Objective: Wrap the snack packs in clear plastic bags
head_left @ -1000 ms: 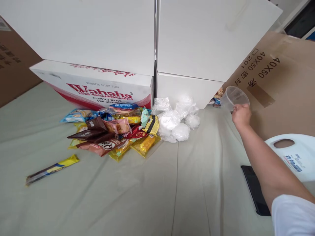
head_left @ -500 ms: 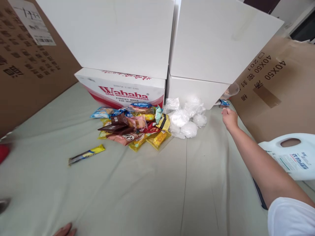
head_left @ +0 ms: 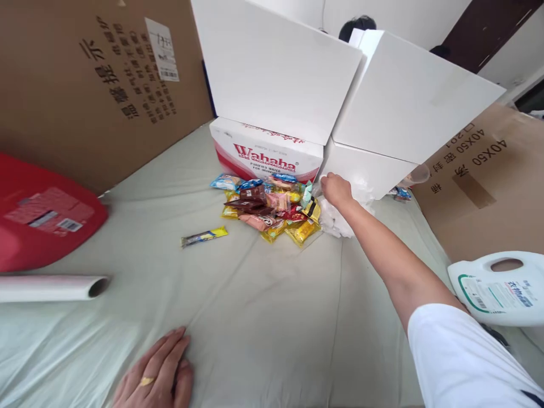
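Note:
My right hand (head_left: 338,190) reaches forward to the clear plastic-wrapped white bundles (head_left: 335,220) and covers part of them. Its fingers are curled closed, and what they hold, if anything, is hidden. Left of it lies a heap of wrapped snacks (head_left: 276,207) in yellow, brown, pink, red and blue packaging. One narrow yellow-and-dark packet (head_left: 204,236) lies apart, left of the heap. With a gold ring on one finger, my left hand (head_left: 157,374) rests flat on the pale cloth (head_left: 255,317) near the bottom edge, holding nothing.
White boxes stand behind the heap, including a Wahaha carton (head_left: 267,153). Brown cardboard (head_left: 127,68) walls the left, and another cardboard sheet (head_left: 471,170) the right. A red container (head_left: 46,215) and white tube (head_left: 51,288) lie left; a white detergent jug (head_left: 497,289) lies right.
My right hand has moved left from the right-hand cardboard to the white bundles. The view has turned left, showing more of my left hand, the red container and the tube.

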### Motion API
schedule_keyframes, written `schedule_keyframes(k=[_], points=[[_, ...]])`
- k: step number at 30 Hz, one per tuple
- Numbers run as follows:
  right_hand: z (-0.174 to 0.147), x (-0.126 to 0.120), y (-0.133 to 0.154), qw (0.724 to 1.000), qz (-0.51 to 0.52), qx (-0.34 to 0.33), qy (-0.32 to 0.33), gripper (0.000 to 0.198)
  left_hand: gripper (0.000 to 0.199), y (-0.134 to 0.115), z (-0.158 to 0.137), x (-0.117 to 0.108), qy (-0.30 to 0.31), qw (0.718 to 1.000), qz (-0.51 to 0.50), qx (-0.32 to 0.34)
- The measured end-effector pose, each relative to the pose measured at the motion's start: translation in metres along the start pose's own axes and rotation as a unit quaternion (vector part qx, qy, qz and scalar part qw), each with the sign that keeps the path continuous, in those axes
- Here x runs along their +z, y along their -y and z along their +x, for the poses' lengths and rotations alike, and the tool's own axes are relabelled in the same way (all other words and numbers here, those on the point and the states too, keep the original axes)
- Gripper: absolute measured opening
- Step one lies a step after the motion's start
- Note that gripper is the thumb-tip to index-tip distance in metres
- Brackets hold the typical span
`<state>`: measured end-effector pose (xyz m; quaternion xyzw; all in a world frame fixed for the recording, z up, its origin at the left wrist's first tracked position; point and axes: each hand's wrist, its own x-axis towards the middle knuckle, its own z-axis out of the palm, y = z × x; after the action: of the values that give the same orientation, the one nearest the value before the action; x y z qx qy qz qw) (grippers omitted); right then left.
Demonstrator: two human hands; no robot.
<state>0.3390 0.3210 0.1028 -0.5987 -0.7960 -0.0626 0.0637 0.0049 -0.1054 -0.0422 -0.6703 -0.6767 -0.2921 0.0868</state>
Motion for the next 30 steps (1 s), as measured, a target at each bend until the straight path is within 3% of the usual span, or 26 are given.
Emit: schedule_keyframes(k=[2, 4, 6, 8, 10, 12, 14, 18, 23, 25, 27, 30], points=[[-0.003, 0.002, -0.001, 0.994, 0.076, 0.062, -0.052, 0.022, 0.028, -0.003, 0.004, -0.005, -0.002, 1.000, -0.017, 0.004], [-0.021, -0.003, -0.007, 0.954, 0.229, 0.118, -0.154, 0.021, 0.021, -0.007, 0.006, -0.010, -0.002, 0.998, -0.055, -0.012], [-0.055, -0.013, -0.012, 0.866, 0.425, 0.158, -0.213, 0.018, 0.016, -0.014, 0.008, -0.016, -0.001, 0.993, -0.105, -0.055], [-0.100, -0.024, -0.011, 0.751, 0.607, 0.172, -0.193, 0.021, 0.014, -0.025, 0.011, -0.020, -0.006, 0.982, -0.155, -0.105], [-0.148, -0.031, -0.004, 0.657, 0.717, 0.176, -0.154, 0.026, 0.013, -0.041, 0.018, -0.024, -0.005, 0.968, -0.207, -0.144], [-0.193, -0.032, 0.006, 0.586, 0.777, 0.188, -0.132, 0.026, 0.014, -0.058, 0.027, -0.026, 0.020, 0.947, -0.275, -0.166], [-0.231, -0.026, 0.018, 0.533, 0.811, 0.205, -0.126, 0.022, 0.016, -0.076, 0.039, -0.026, 0.061, 0.917, -0.354, -0.172], [-0.284, -0.007, 0.038, 0.468, 0.841, 0.242, -0.119, 0.013, 0.019, -0.110, 0.057, -0.026, 0.102, 0.880, -0.441, -0.145], [-0.319, 0.000, 0.062, 0.408, 0.867, 0.277, -0.068, 0.016, 0.020, -0.156, 0.068, -0.017, 0.096, 0.879, -0.455, -0.104], [-0.326, -0.006, 0.076, 0.403, 0.873, 0.271, -0.042, 0.018, 0.037, -0.173, 0.073, -0.006, 0.089, 0.890, -0.439, -0.082], [-0.331, -0.013, 0.089, 0.414, 0.873, 0.257, -0.009, 0.020, 0.049, -0.185, 0.078, 0.008, 0.093, 0.900, -0.420, -0.065], [-0.335, -0.021, 0.099, 0.443, 0.863, 0.241, 0.033, 0.024, 0.028, -0.189, 0.084, 0.025, 0.094, 0.887, -0.448, -0.060]])
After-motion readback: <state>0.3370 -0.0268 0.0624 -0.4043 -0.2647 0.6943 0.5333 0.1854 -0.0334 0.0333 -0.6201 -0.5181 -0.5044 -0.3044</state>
